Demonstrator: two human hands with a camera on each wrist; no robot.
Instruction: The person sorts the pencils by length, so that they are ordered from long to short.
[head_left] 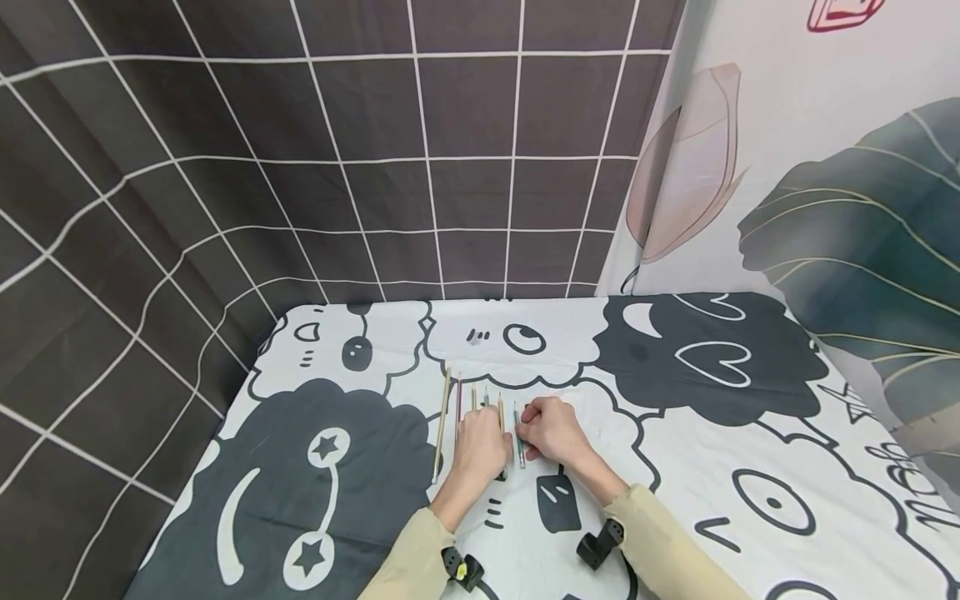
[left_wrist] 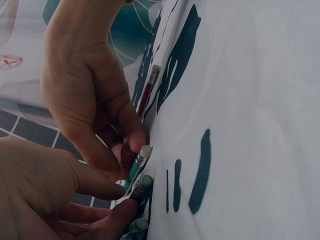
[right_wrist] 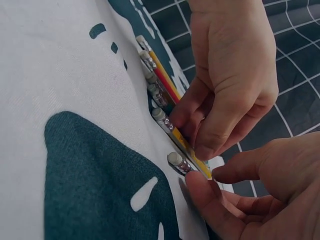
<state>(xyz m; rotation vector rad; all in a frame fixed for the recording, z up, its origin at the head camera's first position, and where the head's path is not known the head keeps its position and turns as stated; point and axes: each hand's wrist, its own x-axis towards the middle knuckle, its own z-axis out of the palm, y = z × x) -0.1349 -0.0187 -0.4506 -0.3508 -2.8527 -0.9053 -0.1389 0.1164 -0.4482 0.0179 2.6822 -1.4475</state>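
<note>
Several pencils lie in a loose row on a patterned cloth, their eraser ends toward me. My left hand is over the middle of the row and pinches a yellow pencil near its eraser end. To its right, my right hand pinches a teal pencil between thumb and fingers. Left of both hands lie a gold-coloured pencil and a red pencil. Dark pencils sit beside my left fingers. The left hand hides parts of the middle pencils in the head view.
The white and dark grey cartoon cloth covers the surface. A dark curtain with white grid lines hangs behind it, and a leaf-print curtain hangs on the right. Small black devices are strapped at both wrists.
</note>
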